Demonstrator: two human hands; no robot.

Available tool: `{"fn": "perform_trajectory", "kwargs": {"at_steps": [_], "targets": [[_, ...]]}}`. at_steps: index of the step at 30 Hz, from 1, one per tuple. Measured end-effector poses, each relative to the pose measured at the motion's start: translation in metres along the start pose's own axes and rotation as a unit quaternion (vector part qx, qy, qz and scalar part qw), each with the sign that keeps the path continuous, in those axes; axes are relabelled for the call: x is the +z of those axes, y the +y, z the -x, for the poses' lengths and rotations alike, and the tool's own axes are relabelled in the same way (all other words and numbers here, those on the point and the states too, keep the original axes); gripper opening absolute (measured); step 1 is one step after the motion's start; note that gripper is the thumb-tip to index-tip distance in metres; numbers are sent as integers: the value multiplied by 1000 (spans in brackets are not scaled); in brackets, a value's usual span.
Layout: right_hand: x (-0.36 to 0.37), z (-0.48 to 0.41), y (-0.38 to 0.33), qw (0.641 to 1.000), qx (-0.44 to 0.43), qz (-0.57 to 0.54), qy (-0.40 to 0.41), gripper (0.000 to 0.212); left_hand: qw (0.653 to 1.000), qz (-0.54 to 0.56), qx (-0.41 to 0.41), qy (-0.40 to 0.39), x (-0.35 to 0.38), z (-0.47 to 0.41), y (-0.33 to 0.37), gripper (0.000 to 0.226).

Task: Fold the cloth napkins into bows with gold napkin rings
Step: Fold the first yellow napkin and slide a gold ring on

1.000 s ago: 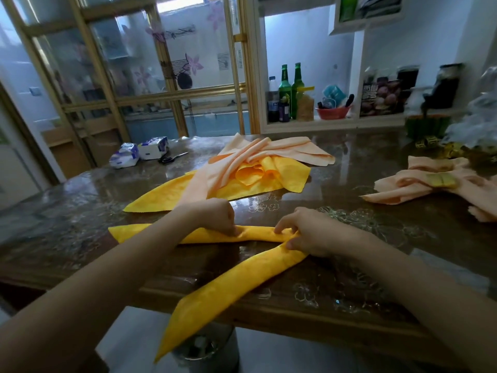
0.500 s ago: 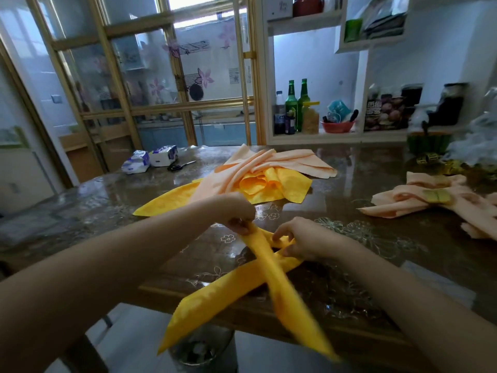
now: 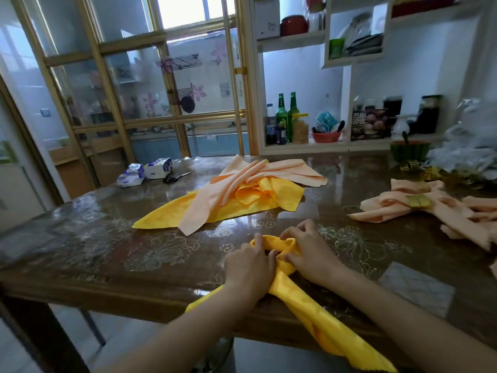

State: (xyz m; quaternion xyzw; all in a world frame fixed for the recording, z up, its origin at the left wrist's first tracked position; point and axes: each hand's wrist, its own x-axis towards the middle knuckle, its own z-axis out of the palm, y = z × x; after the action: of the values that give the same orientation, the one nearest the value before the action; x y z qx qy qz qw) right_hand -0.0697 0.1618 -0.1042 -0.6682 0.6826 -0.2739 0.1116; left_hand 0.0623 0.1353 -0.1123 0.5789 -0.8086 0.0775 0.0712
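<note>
Flat strip is now a loop
At the table (image 3: pixel 107 251) edge the yellow napkin (image 3: pixel 293 292) has its ends crossed; the left hand (image 3: pixel 250 267) and right hand (image 3: pixel 309 254) hold the loop, side by side, so the bow is begun

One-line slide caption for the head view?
Left hand and right hand grip a folded yellow cloth napkin on glossy brown table.

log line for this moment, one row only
phase: shaping bow loop | left hand: grips yellow napkin | right hand: pinches its loop | tails: over table edge | done: peach bow with gold ring
</note>
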Motion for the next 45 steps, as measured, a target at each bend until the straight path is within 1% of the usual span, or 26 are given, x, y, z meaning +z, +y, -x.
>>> {"fn": "perform_trajectory", "kwargs": {"at_steps": [2, 3, 5, 7, 9, 11, 13, 15, 18, 20, 23, 25, 29, 31, 34, 36, 37, 38, 39, 40, 41, 42, 43, 44, 45], "targets": [[2, 10, 0, 1000, 8, 0, 18, 32, 1000, -6, -4, -3, 3, -2, 3, 59], [1, 14, -1, 1000, 25, -9, 4, 37, 1000, -1, -10, -7, 3, -5, 4, 59], [-1, 20, -6, 998, 51, 16, -45, 53, 1000, 6, -18, -12, 2, -8, 3, 59], [-7, 24, -11, 992, 49, 60, -100, 65, 999, 15, -28, -11, 3, -8, 5, 59], [-14, 25, -19, 986, 52, 49, -152, 63, 999, 29, -37, -4, 2, -9, 6, 58], [-18, 23, -24, 981, 74, 50, -173, 49, 998, 57, -40, 4, 4, -12, 7, 57], [-17, 19, -24, 982, 88, 56, -156, 33, 994, 96, -43, 25, 5, -14, 7, 56], [-14, 11, -17, 986, 90, 62, -127, 25, 985, 157, -49, 48, 6, -20, 9, 54], [-9, -5, 1, 994, 87, 39, -46, 18, 967, 235, -72, 70, 10, -33, 9, 44], [-8, -14, 12, 997, 81, 1, -8, 20, 961, 258, -77, 65, 12, -39, 10, 38], [-8, -27, 25, 996, 82, -29, 32, 21, 959, 276, -31, 61, 19, -45, 13, 34], [-8, -37, 31, 996, 74, -27, 43, 20, 958, 280, 0, 69, 24, -49, 14, 29], [-8, -59, 38, 998, 49, -5, 48, 15, 932, 356, 17, 65, 30, -66, 8, 29], [-10, -75, 44, 997, 49, 16, 62, 13, 937, 344, 28, 57, 33, -82, 7, 27], [-21, -97, 55, 993, 68, 60, 76, 14, 955, 292, 26, 51, 32, -110, 21, 20], [-27, -106, 63, 994, 64, 68, 63, 16, 958, 276, 25, 70, 31, -125, 39, 26], [-32, -106, 72, 994, 64, 64, 54, 17, 957, 276, 34, 82, 32, -133, 55, 33], [-31, -104, 69, 996, 54, 57, 37, 18, 960, 264, 30, 88, 31, -132, 56, 40], [-33, -102, 74, 996, 48, 66, 31, 20, 964, 244, 39, 99, 33, -137, 67, 41], [-40, -95, 85, 995, 47, 87, 24, 23, 970, 216, 53, 93, 37, -145, 84, 39], [-44, -90, 89, 994, 33, 100, 12, 26, 978, 186, 50, 81, 39, -150, 87, 35], [-49, -86, 92, 995, 19, 101, 8, 27, 979, 190, 41, 57, 41, -154, 84, 33], [-60, -83, 99, 996, 10, 92, 18, 26, 973, 225, 35, 37, 43, -163, 86, 32], [-76, -83, 113, 995, 5, 93, 39, 24, 961, 274, 31, 13, 46, -174, 92, 33], [-87, -87, 115, 994, -2, 77, 75, 21, 952, 305, 24, -5, 44, -174, 79, 37]]}}
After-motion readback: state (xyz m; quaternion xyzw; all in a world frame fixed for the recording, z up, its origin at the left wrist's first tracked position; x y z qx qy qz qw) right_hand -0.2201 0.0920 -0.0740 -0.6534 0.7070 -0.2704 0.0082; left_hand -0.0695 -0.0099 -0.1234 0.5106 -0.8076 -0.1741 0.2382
